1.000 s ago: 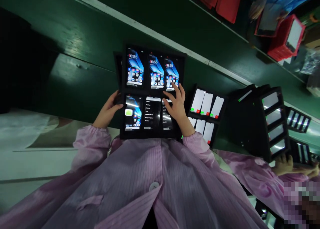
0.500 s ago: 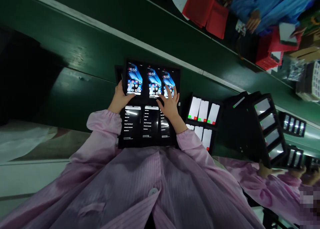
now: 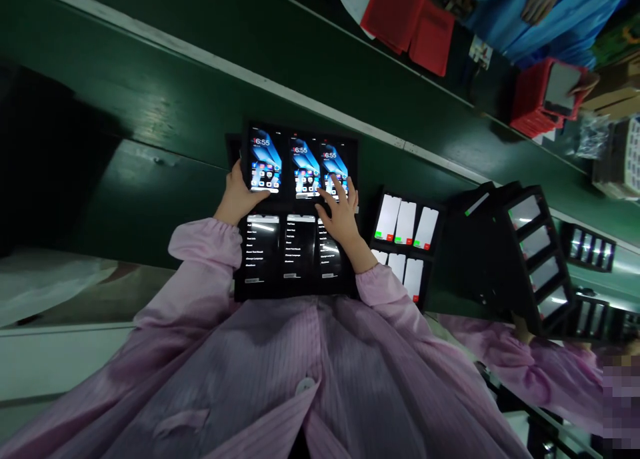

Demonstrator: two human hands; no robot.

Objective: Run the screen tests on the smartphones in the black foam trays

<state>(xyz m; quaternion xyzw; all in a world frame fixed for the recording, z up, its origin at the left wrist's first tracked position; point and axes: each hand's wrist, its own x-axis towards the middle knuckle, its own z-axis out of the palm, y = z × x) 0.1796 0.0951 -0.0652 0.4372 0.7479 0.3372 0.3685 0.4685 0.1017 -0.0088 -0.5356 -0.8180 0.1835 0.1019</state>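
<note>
A black tray (image 3: 295,289) holds two rows of phones close to my body. Its upper row has three lit home screens, among them the left phone (image 3: 266,160) and the right phone (image 3: 334,162); the lower phones, such as the middle one (image 3: 300,245), show dark text menus. My left hand (image 3: 236,195) grips the tray's left side, thumb over the bottom of the upper left phone. Fingers spread, my right hand (image 3: 343,213) rests over the lower part of the upper right phone and hides part of it.
Right of my tray lies another tray of phones with white screens (image 3: 406,222). Farther right stands a tilted tray of phones (image 3: 541,245), beside a person's pink sleeve (image 3: 540,379). Across the bench are red sheets (image 3: 395,12), a red stack (image 3: 535,102) and a person in blue (image 3: 520,19).
My right hand has shifted very slightly over the upper right phone. Across the bench, the person's hand has moved up, away from the small white item. The view has shifted a little.
</note>
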